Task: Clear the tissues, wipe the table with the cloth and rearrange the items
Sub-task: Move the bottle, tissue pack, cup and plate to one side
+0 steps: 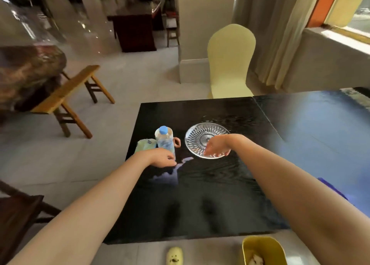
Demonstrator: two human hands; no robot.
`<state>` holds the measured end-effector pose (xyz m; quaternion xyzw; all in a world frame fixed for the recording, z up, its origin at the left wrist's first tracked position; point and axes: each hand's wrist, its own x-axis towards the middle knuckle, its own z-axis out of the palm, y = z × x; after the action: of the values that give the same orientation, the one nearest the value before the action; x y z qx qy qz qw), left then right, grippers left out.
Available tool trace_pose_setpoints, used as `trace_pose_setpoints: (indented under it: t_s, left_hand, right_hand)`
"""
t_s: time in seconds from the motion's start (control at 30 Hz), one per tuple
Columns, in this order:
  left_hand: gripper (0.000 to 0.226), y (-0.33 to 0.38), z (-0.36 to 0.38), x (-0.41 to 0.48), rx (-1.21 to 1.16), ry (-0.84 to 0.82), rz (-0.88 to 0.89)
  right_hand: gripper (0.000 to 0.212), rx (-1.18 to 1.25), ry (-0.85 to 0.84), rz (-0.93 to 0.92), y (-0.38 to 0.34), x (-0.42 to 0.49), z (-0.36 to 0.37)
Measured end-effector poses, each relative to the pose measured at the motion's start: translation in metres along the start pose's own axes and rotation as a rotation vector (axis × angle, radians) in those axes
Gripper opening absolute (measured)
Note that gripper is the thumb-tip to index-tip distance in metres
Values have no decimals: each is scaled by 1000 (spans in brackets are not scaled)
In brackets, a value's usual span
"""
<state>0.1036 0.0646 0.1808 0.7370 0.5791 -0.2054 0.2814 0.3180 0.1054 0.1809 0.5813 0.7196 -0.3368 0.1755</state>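
On the glossy black table (200, 204) a clear water bottle (164, 139) with a blue cap stands upright near the left edge. A pale green tissue pack (144, 146) lies just left of it. A cup's brownish handle (177, 142) shows behind the bottle. To the right sits a cut-glass plate (200, 138). My left hand (161, 159) is low at the bottle's base, fingers curled; its grip is hidden. My right hand (217, 147) hangs over the plate's near right rim, fingers loose and apart.
A yellow bin (262, 248) with crumpled tissue inside stands on the floor by the table's near edge, beside a yellow slipper (175, 257). Something blue-purple (332, 188) lies at the table's right. A covered chair (231, 64) stands behind the table, a wooden bench (68, 92) to the left.
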Motion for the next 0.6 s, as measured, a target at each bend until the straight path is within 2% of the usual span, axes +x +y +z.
trace_pose_setpoints:
  t_s: [0.13,0.23,0.33,0.5,0.6]
  left_hand:
    - [45,-50,-6,20,-42,2,-53]
    - [45,-80,-11,42,-48,-7,-79]
    - [47,-111,-10,71,-75,-5,-118]
    - [54,-150,5,114,-162,94,-246]
    - [60,-165,26,136,-225,129,-307]
  right_hand:
    - [50,-40,-53,-14,-34,39,-3]
    - [53,-63,-27,-38,-54,68,-6]
    - [59,-51,50,-60,-65,100,-5]
    - [84,244,192,-134,-78,139,9]
    - [86,262,306,-140,-84,157,25]
